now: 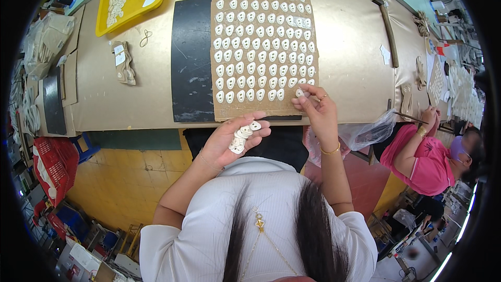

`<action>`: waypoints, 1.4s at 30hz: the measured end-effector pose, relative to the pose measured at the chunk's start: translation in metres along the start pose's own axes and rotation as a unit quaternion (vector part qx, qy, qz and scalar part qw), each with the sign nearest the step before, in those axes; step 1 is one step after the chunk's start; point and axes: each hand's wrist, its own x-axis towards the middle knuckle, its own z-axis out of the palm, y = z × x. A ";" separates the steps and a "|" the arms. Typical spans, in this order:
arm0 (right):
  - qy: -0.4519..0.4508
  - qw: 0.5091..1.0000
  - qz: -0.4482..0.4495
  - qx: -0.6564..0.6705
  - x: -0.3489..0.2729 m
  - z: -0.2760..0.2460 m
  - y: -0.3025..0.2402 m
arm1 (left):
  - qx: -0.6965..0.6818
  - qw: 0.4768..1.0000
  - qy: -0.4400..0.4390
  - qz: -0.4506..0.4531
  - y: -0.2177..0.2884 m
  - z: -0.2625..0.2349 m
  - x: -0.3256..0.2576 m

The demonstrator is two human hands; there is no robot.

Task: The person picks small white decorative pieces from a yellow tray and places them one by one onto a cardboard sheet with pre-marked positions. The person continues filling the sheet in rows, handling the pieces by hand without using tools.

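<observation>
A brown cardboard sheet [263,110] lies on the table in front of me, with rows of small white rounded-triangular pieces, each with dark marks in its middle. In my left hand [236,134], palm up just off the sheet's near edge, rests a loose pile of the same white pieces [240,138], the fingers curled around them. My right hand [318,105] pinches one white piece [299,93] between thumb and fingertips at the right end of the nearest row. Whether that piece touches the cardboard I cannot tell.
A black board [193,62] sits under the sheet's left side. A yellow tray [131,13] with more pieces is at the far left, near a tagged bundle [123,62]. At the right lies a hammer [387,31]. Another person [422,154] works beyond a plastic bag [371,131].
</observation>
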 end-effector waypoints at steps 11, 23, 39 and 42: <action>0.023 0.984 -0.001 -0.175 0.004 0.007 -0.006 | -0.003 1.000 0.011 0.019 0.000 0.003 -0.001; 0.017 0.916 -0.158 -0.367 0.014 0.012 -0.008 | 0.030 0.999 -0.016 0.020 0.002 0.000 0.000; -0.243 0.865 -0.260 -0.354 -0.014 0.037 -0.031 | 0.049 0.999 -0.010 -0.001 -0.002 -0.006 0.008; -0.213 0.862 -0.312 -0.339 -0.014 0.037 -0.027 | 0.040 0.998 -0.046 -0.005 -0.003 -0.016 0.012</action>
